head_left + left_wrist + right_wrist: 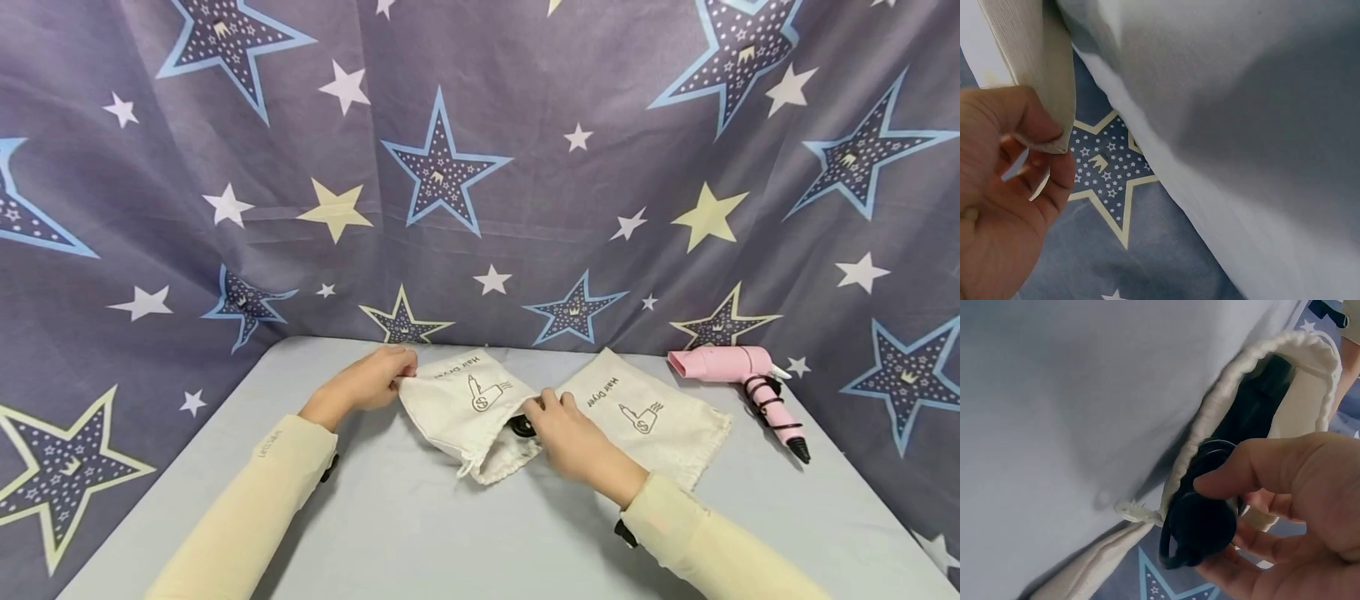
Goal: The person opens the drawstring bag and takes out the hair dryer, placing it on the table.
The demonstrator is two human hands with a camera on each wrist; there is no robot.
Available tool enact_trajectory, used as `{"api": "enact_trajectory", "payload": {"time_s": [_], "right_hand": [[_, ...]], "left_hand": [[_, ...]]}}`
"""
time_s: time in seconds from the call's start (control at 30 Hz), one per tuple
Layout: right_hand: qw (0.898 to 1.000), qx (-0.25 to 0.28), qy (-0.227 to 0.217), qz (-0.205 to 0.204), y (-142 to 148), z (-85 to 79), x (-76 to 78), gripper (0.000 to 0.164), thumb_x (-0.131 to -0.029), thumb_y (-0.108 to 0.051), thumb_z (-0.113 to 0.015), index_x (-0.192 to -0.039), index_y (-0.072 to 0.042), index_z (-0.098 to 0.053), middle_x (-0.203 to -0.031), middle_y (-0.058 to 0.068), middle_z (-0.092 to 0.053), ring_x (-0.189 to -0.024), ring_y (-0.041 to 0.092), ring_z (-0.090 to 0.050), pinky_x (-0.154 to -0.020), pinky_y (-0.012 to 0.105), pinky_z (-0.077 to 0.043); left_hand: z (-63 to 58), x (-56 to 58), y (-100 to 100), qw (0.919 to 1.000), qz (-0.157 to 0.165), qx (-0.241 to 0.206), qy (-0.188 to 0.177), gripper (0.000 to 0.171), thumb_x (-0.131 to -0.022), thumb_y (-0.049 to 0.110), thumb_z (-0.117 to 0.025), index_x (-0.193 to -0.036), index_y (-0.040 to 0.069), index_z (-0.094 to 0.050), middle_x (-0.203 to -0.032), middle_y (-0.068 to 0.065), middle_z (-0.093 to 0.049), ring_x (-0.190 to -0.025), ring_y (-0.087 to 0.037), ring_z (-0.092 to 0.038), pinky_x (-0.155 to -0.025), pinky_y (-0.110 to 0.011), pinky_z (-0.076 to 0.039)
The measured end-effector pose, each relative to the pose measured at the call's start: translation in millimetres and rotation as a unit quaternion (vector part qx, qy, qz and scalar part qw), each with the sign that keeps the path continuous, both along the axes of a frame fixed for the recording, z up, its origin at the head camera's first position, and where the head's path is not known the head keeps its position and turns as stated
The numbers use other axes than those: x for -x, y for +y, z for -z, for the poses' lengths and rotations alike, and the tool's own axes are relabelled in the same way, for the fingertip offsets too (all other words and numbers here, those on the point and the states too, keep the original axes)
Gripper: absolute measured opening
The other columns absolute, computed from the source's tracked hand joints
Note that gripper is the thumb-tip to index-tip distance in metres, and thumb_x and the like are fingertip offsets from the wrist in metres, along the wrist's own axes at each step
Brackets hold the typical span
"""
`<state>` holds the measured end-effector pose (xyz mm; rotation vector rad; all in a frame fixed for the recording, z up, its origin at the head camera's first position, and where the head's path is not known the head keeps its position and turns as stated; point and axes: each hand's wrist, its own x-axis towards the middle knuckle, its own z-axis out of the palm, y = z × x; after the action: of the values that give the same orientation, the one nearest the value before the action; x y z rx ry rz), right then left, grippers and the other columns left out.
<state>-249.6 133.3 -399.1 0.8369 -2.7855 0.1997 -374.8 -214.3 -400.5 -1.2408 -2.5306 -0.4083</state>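
A white drawstring bag (450, 408) printed "Hair Dryer" is lifted off the table, its gathered mouth gaping toward the right. At its far-left corner my left hand (375, 377) pinches the cloth between thumb and fingers; the left wrist view shows this corner (1054, 134) close up. My right hand (567, 437) grips a black hair dryer (1202, 522) at the bag's mouth. Only a rounded black end with a loop of cord shows clearly; a dark part extends inside the bag, and the rest is hidden by cloth and fingers.
A second white "Hair Dryer" bag (660, 425) lies flat right of my right hand. Beyond it, near the table's right edge, lies a pink hair dryer (723, 364) with black cord round its handle. A star-patterned curtain (525, 192) hangs behind the pale table (420, 542).
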Motion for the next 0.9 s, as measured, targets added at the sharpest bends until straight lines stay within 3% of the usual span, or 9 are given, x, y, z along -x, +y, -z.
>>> {"api": "enact_trajectory", "payload": {"time_s": [0.17,0.47,0.63,0.9], "right_hand": [[1.0,0.006,-0.03,0.004,2,6.3,2.6,0.053,-0.069,0.018,-0.07,-0.115,-0.003,-0.053,-0.103,0.016,-0.051,-0.087,0.035,-0.05,-0.068,0.041,-0.053],[0.998,0.031,-0.052,0.001,4,6.5,12.0,0.056,-0.074,0.01,-0.075,-0.12,-0.014,-0.053,-0.104,0.017,-0.052,-0.078,0.031,-0.052,-0.069,0.045,-0.052],[0.999,0.011,-0.047,0.004,3,10.6,15.4,0.054,-0.074,0.009,-0.072,-0.118,-0.016,-0.052,-0.103,0.015,-0.051,-0.079,0.03,-0.052,-0.064,0.043,-0.05],[0.999,-0.006,-0.031,-0.011,8,10.9,14.7,0.054,-0.079,0.003,-0.072,-0.124,-0.019,-0.052,-0.109,0.008,-0.054,-0.08,0.029,-0.054,-0.06,0.04,-0.05]], "left_hand": [[0.5,-4.2,8,0.9996,0.008,0.021,-0.014,0.032,-0.069,0.003,-0.072,-0.091,0.019,-0.054,-0.087,0.007,-0.05,-0.085,-0.015,-0.049,-0.084,-0.041,-0.044],[1.3,-2.5,18,0.998,0.062,-0.01,-0.008,0.034,-0.072,-0.012,-0.063,-0.08,0.019,-0.05,-0.081,0.008,-0.043,-0.076,-0.01,-0.044,-0.07,-0.03,-0.04],[2.7,-0.8,16,0.9966,0.081,-0.008,0.016,0.036,-0.068,-0.014,-0.059,-0.079,0.019,-0.048,-0.08,0.008,-0.041,-0.075,-0.01,-0.041,-0.069,-0.029,-0.038],[2.5,-1.6,7,0.9946,0.082,-0.012,0.063,0.035,-0.067,-0.013,-0.059,-0.081,0.018,-0.055,-0.081,0.006,-0.046,-0.075,-0.012,-0.044,-0.072,-0.032,-0.041]]}}
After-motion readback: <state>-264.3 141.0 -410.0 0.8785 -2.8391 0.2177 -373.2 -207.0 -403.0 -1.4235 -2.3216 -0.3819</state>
